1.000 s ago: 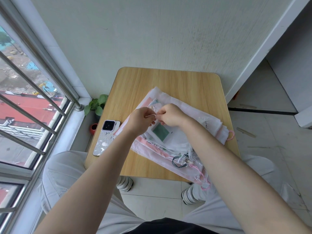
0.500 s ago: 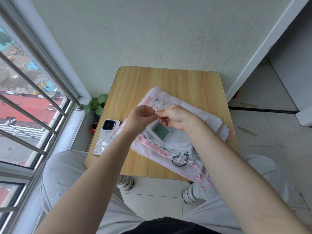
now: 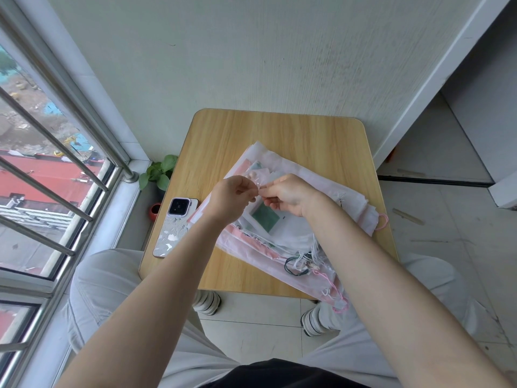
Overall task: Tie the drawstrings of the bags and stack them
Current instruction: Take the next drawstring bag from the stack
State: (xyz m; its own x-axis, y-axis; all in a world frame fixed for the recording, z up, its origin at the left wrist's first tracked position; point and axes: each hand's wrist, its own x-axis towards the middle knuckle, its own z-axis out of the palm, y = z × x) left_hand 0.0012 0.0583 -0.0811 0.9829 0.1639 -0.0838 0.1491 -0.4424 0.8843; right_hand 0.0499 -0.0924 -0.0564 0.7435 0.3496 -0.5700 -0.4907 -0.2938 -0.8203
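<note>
Near the table's left edge lies a phone; over the stacked bags, left hand and right hand pinch a white drawstring.

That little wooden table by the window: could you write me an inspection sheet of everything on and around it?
Surface: small light wooden table with rounded corners, pushed against a pale wall.
Job's things: pile of translucent white and pink drawstring bags, overhanging the near edge; pink cord loops stick out at its right.
Clutter: phone in a patterned silver case, face down at the left edge.
Hands: left hand and right hand meet above the pile, both pinching a thin white drawstring.
Cables: nothing seen besides bag cords.
Surroundings: barred window at left, green potted plant on the floor, tiled floor.
</note>
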